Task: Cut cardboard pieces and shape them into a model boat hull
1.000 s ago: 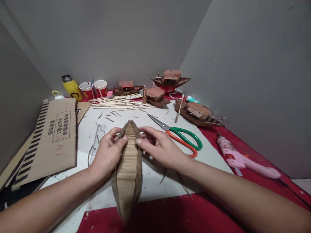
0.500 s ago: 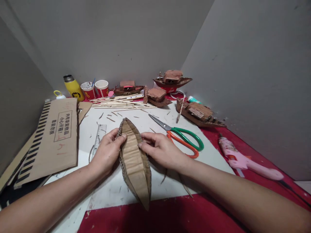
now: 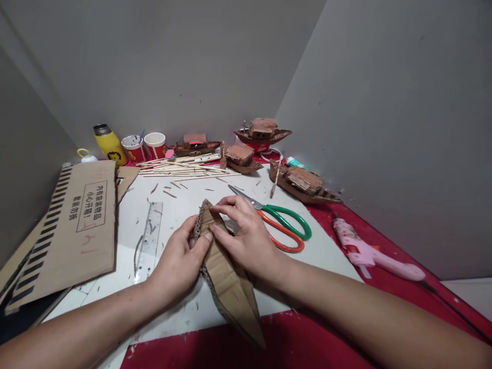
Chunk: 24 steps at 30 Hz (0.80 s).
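Note:
A pointed cardboard boat hull (image 3: 229, 279) is held up over the white board, its near tip hanging above the red cloth. My left hand (image 3: 184, 253) grips its left wall, thumb inside and fingers outside. On the other side my right hand (image 3: 246, 238) is closed at the right wall, with the thumb and fingertips pressed near the far end; part of that wall is hidden behind the hand. Scissors (image 3: 282, 220) with green and orange handles lie just beyond my right hand. A clear ruler (image 3: 149, 238) lies left of my left hand.
Finished model boats (image 3: 302, 182) stand along the back and right. Wooden sticks (image 3: 180, 166), paper cups (image 3: 155, 146) and a yellow bottle (image 3: 109, 146) are at the back. Cardboard sheets (image 3: 69, 246) lie left; a pink glue gun (image 3: 372, 253) lies right.
The hull has turned, its near tip swinging right and its floor tilting. My right hand has shifted toward the hull's far end, fingers reaching over the wall. The view has moved slightly.

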### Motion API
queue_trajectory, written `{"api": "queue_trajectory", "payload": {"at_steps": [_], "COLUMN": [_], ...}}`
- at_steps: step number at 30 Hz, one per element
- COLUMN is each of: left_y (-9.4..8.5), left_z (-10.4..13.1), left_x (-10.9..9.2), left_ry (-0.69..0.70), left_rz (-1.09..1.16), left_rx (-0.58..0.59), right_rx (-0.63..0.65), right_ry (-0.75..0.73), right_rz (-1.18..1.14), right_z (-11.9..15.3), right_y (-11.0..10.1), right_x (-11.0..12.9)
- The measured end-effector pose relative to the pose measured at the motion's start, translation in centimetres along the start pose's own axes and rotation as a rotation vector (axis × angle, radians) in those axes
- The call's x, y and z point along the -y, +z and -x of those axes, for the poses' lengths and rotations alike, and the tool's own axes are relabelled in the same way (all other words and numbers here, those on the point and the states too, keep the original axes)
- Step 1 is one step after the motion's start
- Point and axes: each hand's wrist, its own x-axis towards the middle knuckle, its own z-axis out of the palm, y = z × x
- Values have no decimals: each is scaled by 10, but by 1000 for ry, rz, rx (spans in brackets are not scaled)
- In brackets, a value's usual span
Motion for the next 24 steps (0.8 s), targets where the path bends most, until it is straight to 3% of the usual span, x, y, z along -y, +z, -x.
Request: {"api": "queue_trajectory", "payload": {"at_steps": [8, 16, 20, 24], "left_y": [5, 3, 0, -9], "left_z": [3, 1, 0, -5], "left_x": [0, -4, -5, -2], "left_ry": [-17, 45, -31, -81], "left_rz": [89, 113, 180, 132], "left_rx": [60, 85, 189, 194], "right_rx": [21, 19, 53, -71], "right_ry": [212, 128, 214, 399], "right_rz": [-283, -261, -489, -811], "right_z": [-6, -4, -11, -24], "right_y": [-2, -4, -10, -19], "right_x": [5, 6, 2, -9]}}
